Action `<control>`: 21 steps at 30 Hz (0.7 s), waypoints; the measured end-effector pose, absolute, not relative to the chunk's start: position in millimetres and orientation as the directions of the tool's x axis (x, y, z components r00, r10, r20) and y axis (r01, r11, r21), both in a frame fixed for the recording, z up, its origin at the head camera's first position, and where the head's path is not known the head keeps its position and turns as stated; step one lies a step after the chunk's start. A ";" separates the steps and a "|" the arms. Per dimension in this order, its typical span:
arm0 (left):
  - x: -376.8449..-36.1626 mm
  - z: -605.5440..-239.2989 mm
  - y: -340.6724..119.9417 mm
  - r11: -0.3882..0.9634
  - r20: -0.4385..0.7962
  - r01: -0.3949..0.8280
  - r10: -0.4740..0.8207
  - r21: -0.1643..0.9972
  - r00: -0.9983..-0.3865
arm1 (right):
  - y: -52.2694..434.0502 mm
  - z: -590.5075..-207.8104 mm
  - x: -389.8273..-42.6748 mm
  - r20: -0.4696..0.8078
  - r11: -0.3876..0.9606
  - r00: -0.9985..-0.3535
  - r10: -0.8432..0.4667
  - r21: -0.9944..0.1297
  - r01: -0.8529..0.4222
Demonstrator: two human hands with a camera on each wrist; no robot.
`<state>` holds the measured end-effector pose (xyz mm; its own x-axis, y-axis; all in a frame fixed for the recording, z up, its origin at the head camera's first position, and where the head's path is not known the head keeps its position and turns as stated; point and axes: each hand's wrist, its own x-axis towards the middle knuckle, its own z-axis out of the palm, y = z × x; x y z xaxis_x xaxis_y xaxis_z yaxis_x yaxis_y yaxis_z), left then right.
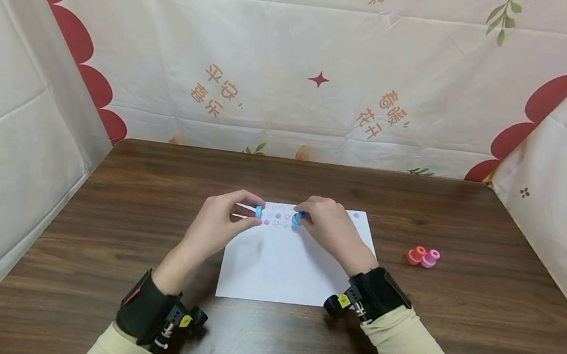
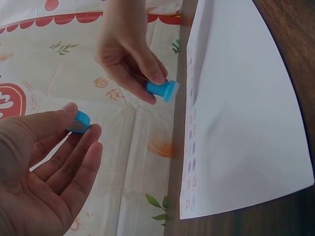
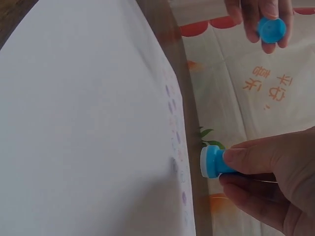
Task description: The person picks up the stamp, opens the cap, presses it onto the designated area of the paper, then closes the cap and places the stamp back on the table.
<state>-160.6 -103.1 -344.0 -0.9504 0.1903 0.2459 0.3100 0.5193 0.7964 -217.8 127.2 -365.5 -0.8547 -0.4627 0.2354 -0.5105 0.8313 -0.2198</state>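
Note:
My left hand [image 1: 220, 219] pinches a round blue cap [image 2: 79, 122] between thumb and fingers; its hollow side shows in the right wrist view. In my right hand [image 1: 333, 227] is a small blue stamp [image 3: 212, 161], gripped by its handle with the pale stamping face turned outward toward the paper. Beneath both hands lies a white sheet of paper [image 1: 277, 268]. Rows of small purple, red and blue stamped prints [image 1: 278, 216] run along its far edge. In the head view the stamp is just above these prints; whether it touches the paper I cannot tell.
A red stamp [image 1: 415, 255] and a pink stamp [image 1: 430, 258] stand side by side on the brown wooden table [image 1: 167, 169], right of the paper. A printed white cloth [image 1: 289, 42] hangs behind the table and along both sides.

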 end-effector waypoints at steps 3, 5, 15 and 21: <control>-161.1 -344.6 -102.8 0.520 0.240 0.304 0.189 0.798 -0.952 | 130.3 -362.3 -215.5 0.260 0.823 -0.857 -0.445 -0.259 -0.506; -161.4 -345.3 -102.5 0.522 0.242 0.306 0.188 0.796 -0.952 | 133.1 -360.4 -213.6 0.276 0.815 -0.857 -0.435 -0.284 -0.506; -162.0 -346.3 -99.2 0.513 0.241 0.302 0.184 0.803 -0.953 | 148.4 -352.1 -199.5 0.357 0.738 -0.851 -0.385 -0.435 -0.516; -162.2 -345.4 -95.6 0.502 0.235 0.297 0.184 0.812 -0.954 | 154.0 -349.7 -191.1 0.387 0.707 -0.850 -0.357 -0.483 -0.517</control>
<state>-162.2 -95.6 -345.4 -0.9543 0.1842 0.2353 0.2972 0.5024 0.8119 -191.1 154.0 -349.7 -0.8502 -0.3566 0.3872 -0.5166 0.7069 -0.4832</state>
